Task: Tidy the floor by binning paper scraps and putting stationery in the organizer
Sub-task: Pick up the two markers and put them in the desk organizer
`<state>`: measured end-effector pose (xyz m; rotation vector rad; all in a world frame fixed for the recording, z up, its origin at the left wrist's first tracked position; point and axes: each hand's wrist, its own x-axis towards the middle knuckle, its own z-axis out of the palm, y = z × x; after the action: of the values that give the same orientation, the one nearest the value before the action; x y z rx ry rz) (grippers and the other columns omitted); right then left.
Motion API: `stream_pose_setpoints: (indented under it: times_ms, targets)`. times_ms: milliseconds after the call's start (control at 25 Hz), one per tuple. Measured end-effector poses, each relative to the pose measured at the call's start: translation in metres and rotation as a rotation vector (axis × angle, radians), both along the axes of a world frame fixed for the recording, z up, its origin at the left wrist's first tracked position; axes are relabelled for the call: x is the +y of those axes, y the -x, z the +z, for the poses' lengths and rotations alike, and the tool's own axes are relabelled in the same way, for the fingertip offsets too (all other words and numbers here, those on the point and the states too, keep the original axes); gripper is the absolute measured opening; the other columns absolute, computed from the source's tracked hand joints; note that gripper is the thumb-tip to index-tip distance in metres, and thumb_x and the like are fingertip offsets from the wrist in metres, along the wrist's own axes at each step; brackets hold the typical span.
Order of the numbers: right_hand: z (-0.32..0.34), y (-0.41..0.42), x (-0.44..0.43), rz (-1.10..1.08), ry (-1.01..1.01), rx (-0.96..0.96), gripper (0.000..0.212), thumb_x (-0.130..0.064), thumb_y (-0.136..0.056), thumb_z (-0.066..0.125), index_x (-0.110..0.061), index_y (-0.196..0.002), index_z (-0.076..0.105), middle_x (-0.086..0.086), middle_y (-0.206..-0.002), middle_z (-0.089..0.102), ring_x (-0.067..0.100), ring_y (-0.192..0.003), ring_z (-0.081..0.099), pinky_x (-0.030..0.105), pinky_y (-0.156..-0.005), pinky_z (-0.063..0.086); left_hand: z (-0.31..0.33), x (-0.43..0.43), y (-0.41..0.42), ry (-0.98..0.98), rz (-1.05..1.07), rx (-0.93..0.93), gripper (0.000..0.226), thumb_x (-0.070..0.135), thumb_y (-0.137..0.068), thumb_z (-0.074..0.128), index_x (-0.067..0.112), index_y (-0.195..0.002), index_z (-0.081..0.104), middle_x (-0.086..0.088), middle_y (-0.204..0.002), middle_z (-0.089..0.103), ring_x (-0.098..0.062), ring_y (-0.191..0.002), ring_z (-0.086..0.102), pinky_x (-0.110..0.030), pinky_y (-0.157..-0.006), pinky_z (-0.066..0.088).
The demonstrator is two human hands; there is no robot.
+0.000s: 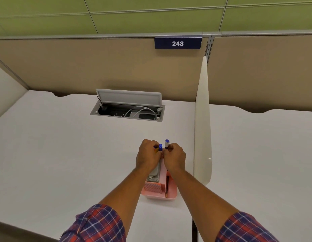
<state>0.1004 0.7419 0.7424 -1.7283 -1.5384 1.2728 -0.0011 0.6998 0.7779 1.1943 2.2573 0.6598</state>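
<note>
A: Where are your hands right now?

B: Both sit just below the middle of the frame, over the far end of the pink organizer (170, 193) on the white desk (64, 154). Your left hand (148, 157) is curled closed around a blue-capped marker (160, 147), and something yellow shows between its fingers; I cannot tell what that is. Your right hand (174, 158) pinches a second marker (167, 144), white-bodied with a blue cap, standing upright above your knuckles.

A: Do the two hands touch?

B: They sit right against each other, fingertips meeting near the two markers.

A: And the organizer itself?

B: It lies low and centre, between your forearms, close to the white divider (203, 119) on its right. In the narrow right compartment lies a pencil (167, 186). The near left compartment holds a pink striped pad (152, 188). Behind that sits a grey metal thing (154, 175), partly hidden under your left wrist.

A: Anything else on your desk?

B: An open cable hatch (128, 105) above the middle, lid tilted up, with a white cable (143, 110) coiled inside. Upper right, a blue plate (178, 43) on the partition reads 248. Your checked sleeves (96, 224) fill the bottom corners.
</note>
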Motion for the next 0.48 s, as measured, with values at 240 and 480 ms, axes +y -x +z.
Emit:
stream_pose_setpoints:
  times_ms: [240, 480]
  targets:
    - [0.005, -0.006, -0.003, -0.017, -0.021, -0.038, 0.029, -0.011, -0.1, 0.065, -0.005, -0.128, 0.067, 0.011, -0.119, 0.074, 0.023, -0.103, 0.071, 0.021, -0.084, 0.049, 0.004, -0.005, -0.001, -0.024, 0.003, 0.008, 0.035, 0.016, -0.091, 0.077, 0.016, -0.126, 0.07, -0.007, -0.13, 0.062, -0.022, -0.109, 0.068, -0.037, -0.097, 0.059]
    - [0.01, -0.019, -0.038, 0.013, -0.137, -0.09, 0.022, -0.02, -0.102, 0.063, -0.014, -0.123, 0.066, 0.005, -0.117, 0.07, 0.014, -0.096, 0.059, 0.02, -0.079, 0.045, 0.015, -0.035, -0.004, -0.058, -0.024, 0.097, 0.04, 0.028, -0.092, 0.077, 0.02, -0.13, 0.068, -0.004, -0.13, 0.066, -0.024, -0.118, 0.063, -0.038, -0.102, 0.057]
